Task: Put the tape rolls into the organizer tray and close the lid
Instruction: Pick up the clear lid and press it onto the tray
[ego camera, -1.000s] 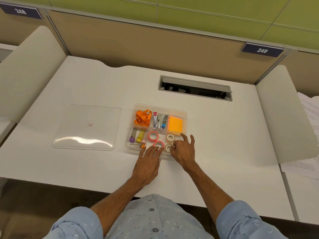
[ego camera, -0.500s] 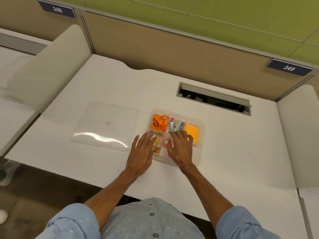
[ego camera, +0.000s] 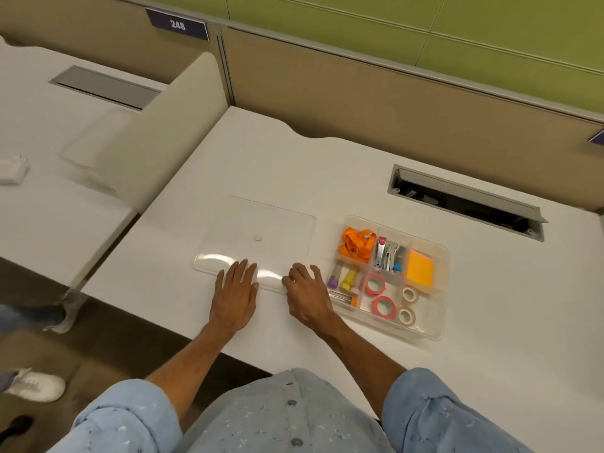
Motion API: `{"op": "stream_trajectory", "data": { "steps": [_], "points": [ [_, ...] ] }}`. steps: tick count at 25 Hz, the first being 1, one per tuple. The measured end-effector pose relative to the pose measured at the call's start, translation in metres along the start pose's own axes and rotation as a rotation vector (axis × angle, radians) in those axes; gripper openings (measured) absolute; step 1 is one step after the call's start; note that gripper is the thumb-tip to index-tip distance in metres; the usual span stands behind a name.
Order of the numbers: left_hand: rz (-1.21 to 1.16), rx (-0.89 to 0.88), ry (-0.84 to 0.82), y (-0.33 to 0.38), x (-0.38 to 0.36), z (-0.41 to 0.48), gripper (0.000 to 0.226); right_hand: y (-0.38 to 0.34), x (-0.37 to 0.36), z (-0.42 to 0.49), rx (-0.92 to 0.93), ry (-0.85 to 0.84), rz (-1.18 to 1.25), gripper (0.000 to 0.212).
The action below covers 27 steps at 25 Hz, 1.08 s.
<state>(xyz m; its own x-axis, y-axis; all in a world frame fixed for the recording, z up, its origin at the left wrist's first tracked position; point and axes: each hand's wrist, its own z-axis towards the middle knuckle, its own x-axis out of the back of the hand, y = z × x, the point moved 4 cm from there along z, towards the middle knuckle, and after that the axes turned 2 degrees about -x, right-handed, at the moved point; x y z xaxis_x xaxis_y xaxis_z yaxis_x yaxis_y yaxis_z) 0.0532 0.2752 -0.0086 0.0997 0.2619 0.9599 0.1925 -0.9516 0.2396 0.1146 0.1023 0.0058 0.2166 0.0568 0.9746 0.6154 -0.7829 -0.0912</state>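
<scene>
Both hands resting open-fingered on the near edge of the clear lid (ego camera: pixel 258 238), left hand (ego camera: pixel 234 295) flat, right hand (ego camera: pixel 307 297) at the lid's near right corner, gripping nothing. Just right of the lid, uncovered organizer tray (ego camera: pixel 438 325) holding two pink tape rolls (ego camera: pixel 375 284) and two pale tape rolls (ego camera: pixel 409 294).

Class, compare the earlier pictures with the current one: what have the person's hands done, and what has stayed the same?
Both hands left the clear plastic organizer tray and moved left to the flat transparent lid. The left hand and right hand now rest at its near edge, not yet lifting it. Unchanged: two pink tape rolls and two beige tape rolls in the tray; lid on the white desk.
</scene>
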Motion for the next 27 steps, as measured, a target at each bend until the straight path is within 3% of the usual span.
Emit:
{"op": "stream_trajectory", "data": {
  "steps": [6, 11, 13, 18, 20, 23, 27],
  "points": [
    [0.0, -0.022, -0.08, -0.01, -0.006, 0.004, 0.064, -0.01, -0.004, 0.009, 0.0, -0.003, -0.019, 0.037],
    [0.016, -0.086, -0.051, -0.003, -0.005, 0.008, 0.077, -0.016, 0.001, 0.015, 0.038, -0.007, -0.018, 0.037],
    [0.032, -0.145, -0.027, 0.002, -0.001, 0.012, 0.071, -0.016, 0.01, 0.016, 0.052, 0.033, 0.016, 0.039],
    [-0.045, -0.104, 0.289, 0.007, 0.026, 0.022, 0.043, -0.011, 0.035, 0.015, 0.13, 0.246, 0.151, 0.028],
    [-0.05, -0.111, 0.413, 0.008, 0.038, 0.029, 0.034, -0.004, 0.044, 0.015, 0.132, 0.258, 0.251, 0.03],
    [-0.076, -0.105, 0.548, 0.013, 0.059, 0.038, 0.03, 0.019, 0.059, 0.015, 0.056, 0.244, 0.311, 0.049],
    [-0.096, -0.119, 0.641, 0.03, 0.087, 0.047, 0.027, 0.047, 0.075, 0.02, -0.08, 0.289, 0.249, 0.039]
  ]
}}
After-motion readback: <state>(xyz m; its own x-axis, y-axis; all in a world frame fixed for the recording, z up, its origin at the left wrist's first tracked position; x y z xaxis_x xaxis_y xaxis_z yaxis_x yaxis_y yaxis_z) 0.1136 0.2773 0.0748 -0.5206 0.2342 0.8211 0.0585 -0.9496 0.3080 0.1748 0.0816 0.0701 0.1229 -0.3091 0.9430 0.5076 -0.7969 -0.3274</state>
